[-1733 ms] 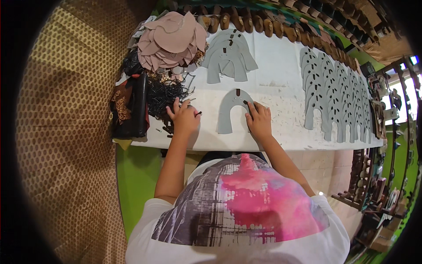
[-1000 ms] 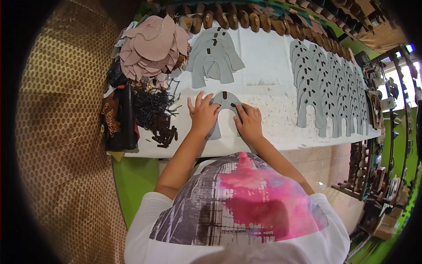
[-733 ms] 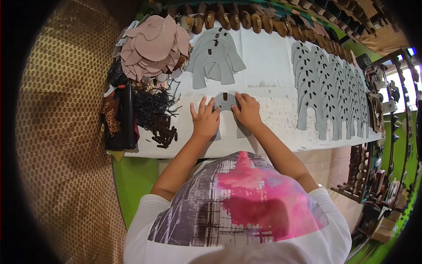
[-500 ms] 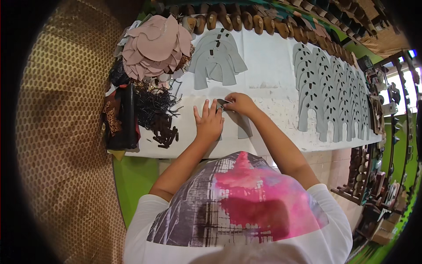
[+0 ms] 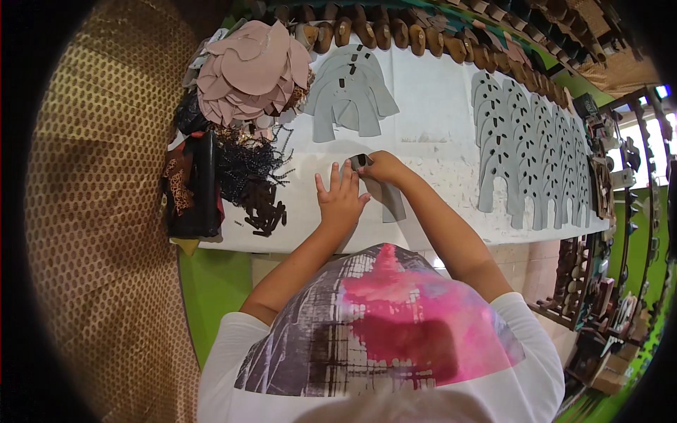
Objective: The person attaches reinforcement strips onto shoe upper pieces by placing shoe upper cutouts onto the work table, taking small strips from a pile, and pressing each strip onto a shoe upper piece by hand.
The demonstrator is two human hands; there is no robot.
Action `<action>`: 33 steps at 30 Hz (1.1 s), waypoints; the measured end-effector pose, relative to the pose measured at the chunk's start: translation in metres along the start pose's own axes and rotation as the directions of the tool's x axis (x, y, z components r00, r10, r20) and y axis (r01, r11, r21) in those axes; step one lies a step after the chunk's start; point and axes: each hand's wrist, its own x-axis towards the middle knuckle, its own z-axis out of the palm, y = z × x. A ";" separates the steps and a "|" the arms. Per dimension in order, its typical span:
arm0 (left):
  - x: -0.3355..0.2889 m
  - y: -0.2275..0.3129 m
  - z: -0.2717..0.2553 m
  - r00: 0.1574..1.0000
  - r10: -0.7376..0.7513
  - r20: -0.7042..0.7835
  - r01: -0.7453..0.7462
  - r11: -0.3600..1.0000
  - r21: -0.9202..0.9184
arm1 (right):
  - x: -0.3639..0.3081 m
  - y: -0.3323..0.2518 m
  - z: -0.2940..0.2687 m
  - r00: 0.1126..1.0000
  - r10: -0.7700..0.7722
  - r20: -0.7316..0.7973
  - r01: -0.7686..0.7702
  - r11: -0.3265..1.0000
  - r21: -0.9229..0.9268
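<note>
Here the left hand (image 5: 340,199) lies flat and open on the grey arched cutout (image 5: 384,196) at the near middle of the white table (image 5: 437,134), while the right hand (image 5: 383,168) pinches its top edge. A grey stack (image 5: 349,92) lies farther off, pink pieces (image 5: 247,70) far left, perforated grey pieces (image 5: 529,155) right.

Grey cut piece (image 5: 384,197): matt, smooth, leather-like sheet. Pink stack (image 5: 250,70): same matt sheet look. White tabletop (image 5: 437,134): matt, slightly speckled. Dark strips (image 5: 261,211): finish cannot be told. Wooden forms (image 5: 395,32) glossy.
</note>
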 end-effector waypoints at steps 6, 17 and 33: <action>-0.008 -0.008 -0.008 0.980 -0.086 0.179 0.113 0.982 -0.149 | -0.009 -0.022 -0.013 0.984 0.167 0.065 -0.176 0.971 0.160; -0.010 -0.005 -0.015 0.948 -0.095 0.303 0.160 0.967 -0.198 | 0.031 -0.002 -0.013 0.951 -0.097 0.294 0.184 0.941 -0.283; -0.014 -0.006 -0.011 0.966 -0.118 0.230 0.172 0.958 -0.231 | 0.006 -0.042 -0.003 0.987 0.153 0.040 -0.113 0.860 -0.498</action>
